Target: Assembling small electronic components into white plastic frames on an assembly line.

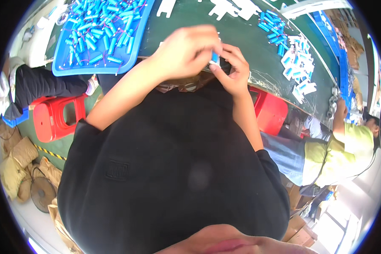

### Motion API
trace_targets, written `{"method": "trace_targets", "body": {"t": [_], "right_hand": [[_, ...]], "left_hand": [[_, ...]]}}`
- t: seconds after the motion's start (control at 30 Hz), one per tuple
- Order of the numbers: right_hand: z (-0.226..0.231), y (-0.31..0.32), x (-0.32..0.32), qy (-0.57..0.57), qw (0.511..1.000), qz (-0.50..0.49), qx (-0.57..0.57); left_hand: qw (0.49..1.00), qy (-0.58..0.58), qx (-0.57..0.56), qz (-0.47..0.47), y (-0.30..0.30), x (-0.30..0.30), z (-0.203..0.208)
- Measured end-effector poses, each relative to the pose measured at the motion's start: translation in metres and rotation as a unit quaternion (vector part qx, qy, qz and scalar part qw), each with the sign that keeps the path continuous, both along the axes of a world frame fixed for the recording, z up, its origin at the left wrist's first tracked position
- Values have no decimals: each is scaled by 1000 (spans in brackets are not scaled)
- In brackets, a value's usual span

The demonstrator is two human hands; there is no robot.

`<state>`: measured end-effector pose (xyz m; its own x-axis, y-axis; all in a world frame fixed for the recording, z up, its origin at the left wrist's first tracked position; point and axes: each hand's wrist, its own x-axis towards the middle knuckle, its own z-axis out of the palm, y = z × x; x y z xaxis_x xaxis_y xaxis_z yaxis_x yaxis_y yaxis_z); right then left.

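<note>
With the clock centred on the two hands, the blue cylinder (215, 56) sits at the hub, just over the near edge of the counter (258, 55), and shows only as a small patch between the fingers. The right hand (236, 70) grasps it, thumb and fingers bent around it. The left hand (192, 51) is blurred and curls over it from nine o'clock; its fingertips are hidden, so I cannot tell whether they grip or merely touch. A pale sliver under the cylinder is too small to make out.

Between nine and ten o'clock, a blue tray (89, 72) heaped with blue cylinders and thin reddish wires runs off at the top. White flat pieces (237, 8) at twelve are cut off too. Loose blue cylinders (271, 26) lie at two, and white pieces with blue cylinders (298, 67) overlap at three. Between four and five, the black shirt partly covers a red stool (274, 112).
</note>
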<state>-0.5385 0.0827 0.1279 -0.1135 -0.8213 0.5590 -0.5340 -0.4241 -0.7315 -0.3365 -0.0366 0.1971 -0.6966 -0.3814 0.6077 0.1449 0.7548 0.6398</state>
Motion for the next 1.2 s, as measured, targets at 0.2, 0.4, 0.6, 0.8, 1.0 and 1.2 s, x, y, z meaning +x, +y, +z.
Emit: {"method": "trace_targets", "body": {"t": [0.2,0.4,0.6,0.8,1.0,1.2], "right_hand": [[1,18,-33,153,954,-244,-79],[19,60,-120,255,903,-341,55],[35,51,-224,374,754,-539,27],[16,-1,-210,325,777,-517,156],[4,-1,-201,380,752,-526,113],[8,6,-197,74,867,-491,-24]], "left_hand": [[893,-171,-241,341,-38,-97,-64],[908,-246,-175,291,-33,-102,-69],[884,-236,-145,377,-44,-90,-70],[911,-179,-146,342,-47,-88,-80],[957,-52,-137,252,-41,-89,-64],[991,10,-132,-10,-45,-89,-64]]}}
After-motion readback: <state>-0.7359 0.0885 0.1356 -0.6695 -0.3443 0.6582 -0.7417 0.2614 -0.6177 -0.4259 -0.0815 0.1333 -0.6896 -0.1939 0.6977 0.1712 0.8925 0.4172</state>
